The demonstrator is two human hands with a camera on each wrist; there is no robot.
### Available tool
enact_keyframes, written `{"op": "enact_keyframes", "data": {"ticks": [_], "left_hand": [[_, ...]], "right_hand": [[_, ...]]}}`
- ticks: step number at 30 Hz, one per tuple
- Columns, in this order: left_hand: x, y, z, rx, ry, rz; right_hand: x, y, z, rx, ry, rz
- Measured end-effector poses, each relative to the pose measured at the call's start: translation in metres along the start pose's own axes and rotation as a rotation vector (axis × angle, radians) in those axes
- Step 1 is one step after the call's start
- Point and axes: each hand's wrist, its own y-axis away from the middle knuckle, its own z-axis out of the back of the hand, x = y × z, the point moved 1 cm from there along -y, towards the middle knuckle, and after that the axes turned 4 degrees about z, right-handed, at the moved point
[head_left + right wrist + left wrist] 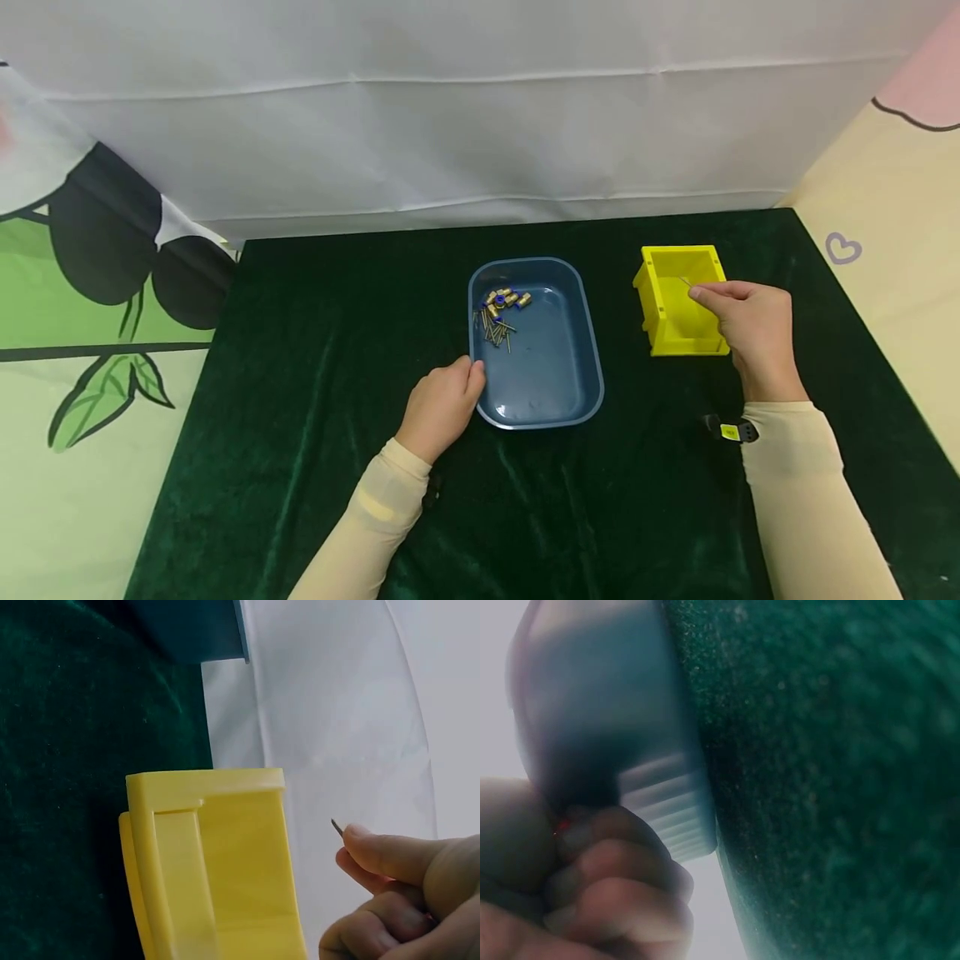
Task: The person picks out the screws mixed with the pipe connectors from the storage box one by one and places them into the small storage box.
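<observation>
Right hand pinches a fastener above the bin; lower it before releasing; left hand grips tray.

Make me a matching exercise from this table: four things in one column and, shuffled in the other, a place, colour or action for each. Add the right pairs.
Column one
1. left hand
2. right hand
3. brass-coloured fittings
4. bin

Column two
A. yellow, to the right of the blue tray
B. holds the tray's left edge
C. pinches a slim metal piece
D. lie inside the tray beside slim fasteners

Pairs: 1-B, 2-C, 3-D, 4-A.
</observation>
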Motion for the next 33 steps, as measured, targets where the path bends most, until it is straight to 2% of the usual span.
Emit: {"op": "enact_keyframes", "data": {"ticks": [12, 23, 33], "left_hand": [[-0.0015, 0.0011, 0.0007, 0.020, 0.009, 0.015], [-0.0023, 0.0011, 0.0005, 0.019, 0.011, 0.020], [-0.0021, 0.0017, 0.0015, 0.017, 0.016, 0.016]], "right_hand": [[0.0010, -0.0003, -0.0011, -0.060, -0.064, -0.012], [-0.0017, -0.0005, -0.0040, -0.066, -0.100, -0.027], [-0.0060, -0.0012, -0.0091, -0.041, -0.063, -0.051]]}}
